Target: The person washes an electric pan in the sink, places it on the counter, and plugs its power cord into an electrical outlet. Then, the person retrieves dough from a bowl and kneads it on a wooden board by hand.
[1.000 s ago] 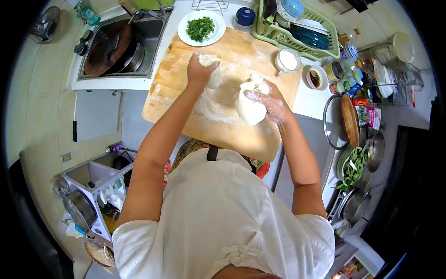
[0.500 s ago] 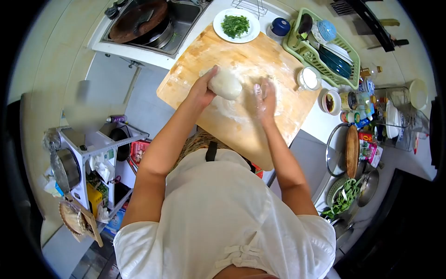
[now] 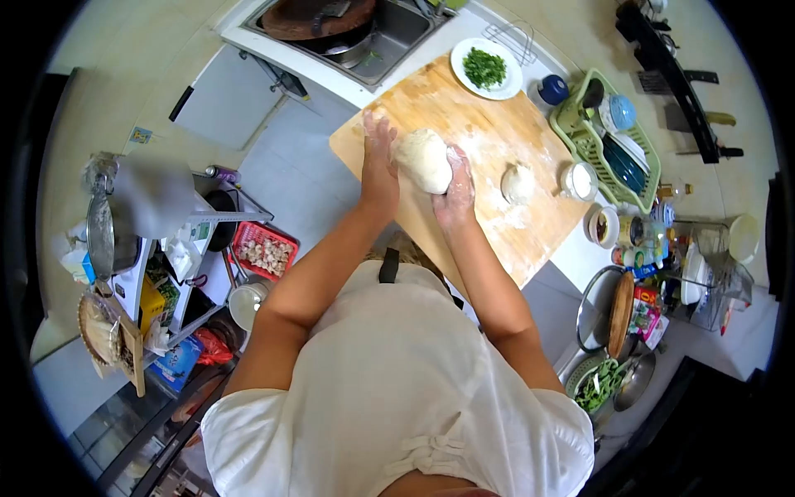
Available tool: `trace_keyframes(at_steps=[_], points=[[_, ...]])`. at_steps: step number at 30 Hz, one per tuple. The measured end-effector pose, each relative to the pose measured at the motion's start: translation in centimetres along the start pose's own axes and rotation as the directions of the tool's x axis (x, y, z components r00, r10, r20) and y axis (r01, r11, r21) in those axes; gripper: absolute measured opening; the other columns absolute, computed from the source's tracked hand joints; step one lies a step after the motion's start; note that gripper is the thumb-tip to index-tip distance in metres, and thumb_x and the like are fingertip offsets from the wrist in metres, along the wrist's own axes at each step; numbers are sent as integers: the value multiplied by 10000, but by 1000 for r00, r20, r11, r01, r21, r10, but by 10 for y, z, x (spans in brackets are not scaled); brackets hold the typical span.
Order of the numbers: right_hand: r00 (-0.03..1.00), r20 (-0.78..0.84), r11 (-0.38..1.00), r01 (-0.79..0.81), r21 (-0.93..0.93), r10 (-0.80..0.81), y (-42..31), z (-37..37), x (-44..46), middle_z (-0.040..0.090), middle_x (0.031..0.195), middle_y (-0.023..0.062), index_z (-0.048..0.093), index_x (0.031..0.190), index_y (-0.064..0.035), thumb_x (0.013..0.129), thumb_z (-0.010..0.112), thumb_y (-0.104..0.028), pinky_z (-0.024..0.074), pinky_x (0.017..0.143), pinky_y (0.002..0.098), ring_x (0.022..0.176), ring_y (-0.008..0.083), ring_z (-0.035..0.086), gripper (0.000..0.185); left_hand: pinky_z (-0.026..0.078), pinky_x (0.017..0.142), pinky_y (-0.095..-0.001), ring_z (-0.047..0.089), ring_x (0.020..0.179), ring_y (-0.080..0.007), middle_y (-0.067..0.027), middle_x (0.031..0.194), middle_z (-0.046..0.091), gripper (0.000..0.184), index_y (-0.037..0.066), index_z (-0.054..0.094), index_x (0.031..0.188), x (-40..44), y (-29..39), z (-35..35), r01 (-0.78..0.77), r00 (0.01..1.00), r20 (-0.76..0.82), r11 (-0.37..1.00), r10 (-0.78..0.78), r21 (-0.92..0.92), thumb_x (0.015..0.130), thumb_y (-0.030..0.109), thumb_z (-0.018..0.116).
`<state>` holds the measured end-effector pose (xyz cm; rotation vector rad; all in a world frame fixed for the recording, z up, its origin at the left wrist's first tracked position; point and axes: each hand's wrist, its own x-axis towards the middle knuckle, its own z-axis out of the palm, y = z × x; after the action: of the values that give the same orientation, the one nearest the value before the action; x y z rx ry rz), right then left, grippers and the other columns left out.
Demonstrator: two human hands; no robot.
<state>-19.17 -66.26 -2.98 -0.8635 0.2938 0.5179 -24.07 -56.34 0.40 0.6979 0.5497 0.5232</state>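
Observation:
A large, pale ball of dough (image 3: 425,161) is gripped along its right side by my right hand (image 3: 457,189), whose fingers curl around it. My left hand (image 3: 380,161), floury and with fingers stretched out, is held flat at the dough's left side; whether the palm touches it I cannot tell. Beneath both hands is a flour-dusted wooden board (image 3: 389,103). A smaller lump of dough (image 3: 518,184) lies on the board to the right of my right hand.
A plate of chopped greens (image 3: 486,70) stands at the board's far edge. Along the right are a bowl of white powder (image 3: 579,180), a bowl of dark sauce (image 3: 604,227) and a green dish rack (image 3: 571,124). The sink (image 3: 397,41) is at the far left.
The large dough has passed from my left hand to my right. My left hand has opened beside it. A smaller dough lump now shows on the board. The camera view has shifted.

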Motion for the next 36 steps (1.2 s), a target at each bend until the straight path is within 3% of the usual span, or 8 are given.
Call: trace_keyframes(at_steps=[3,11,18,28,29,33,34,36], points=[[926,71,886,375,-272,-370,14,34,-17,575,1041,75,532,1162,-62,968,490,-215,471,920,336,997,210,577,250,292,1093,-297,362,1322,-187,-114,1442,380,565,58,314,1450,0,2,-21,-45,993,113,990,30,137,1016,418,342],[864,381,740,486,-465,-329,72,120,-60,561,1007,101,549,971,-23,942,535,-225,410,918,342,1004,210,533,204,410,990,-320,558,1113,-188,-76,1198,590,489,49,515,1263,-11,81,-84,168,976,156,983,-155,-76,1015,432,338],[431,794,57,890,-452,-429,116,178,-77,480,1271,193,543,1254,-107,767,700,-263,335,1030,438,1272,359,387,536,437,993,-371,553,1136,-206,-82,1187,583,533,73,487,1271,-12,149,-148,140,961,250,987,-118,-75,999,502,327],[333,864,-525,691,-497,-378,84,133,-84,575,943,121,599,956,-90,689,728,-302,422,734,422,875,328,549,364,532,822,-326,630,977,-142,-21,1042,637,328,145,577,1093,40,95,-170,551,697,537,834,-475,22,960,434,494],[307,860,-600,619,-506,-408,73,128,-81,611,849,95,611,845,-102,732,702,-329,429,687,390,799,286,581,269,530,742,-272,640,823,-127,-25,932,641,256,110,594,1081,22,101,-135,526,799,312,849,-514,51,934,318,566],[322,735,-389,685,-616,-597,30,105,-72,647,717,123,673,782,-83,814,649,-211,496,635,359,618,287,613,134,536,791,-300,648,857,-145,-44,968,654,263,106,606,1096,9,62,-82,524,775,392,851,-495,38,897,277,619],[544,545,-68,665,-744,-637,26,79,-62,655,802,139,672,862,-58,856,581,-179,497,725,371,720,288,625,151,538,805,-313,650,879,-157,-51,995,656,268,101,608,1099,7,57,-68,552,725,474,833,-499,32,887,263,631],[643,195,274,554,-786,-740,3,24,-26,612,929,93,618,1014,-16,972,415,-295,454,818,364,862,216,568,348,538,854,-359,653,942,-196,-91,1071,659,334,64,596,1136,14,20,-44,647,671,443,761,-594,41,887,285,627]])
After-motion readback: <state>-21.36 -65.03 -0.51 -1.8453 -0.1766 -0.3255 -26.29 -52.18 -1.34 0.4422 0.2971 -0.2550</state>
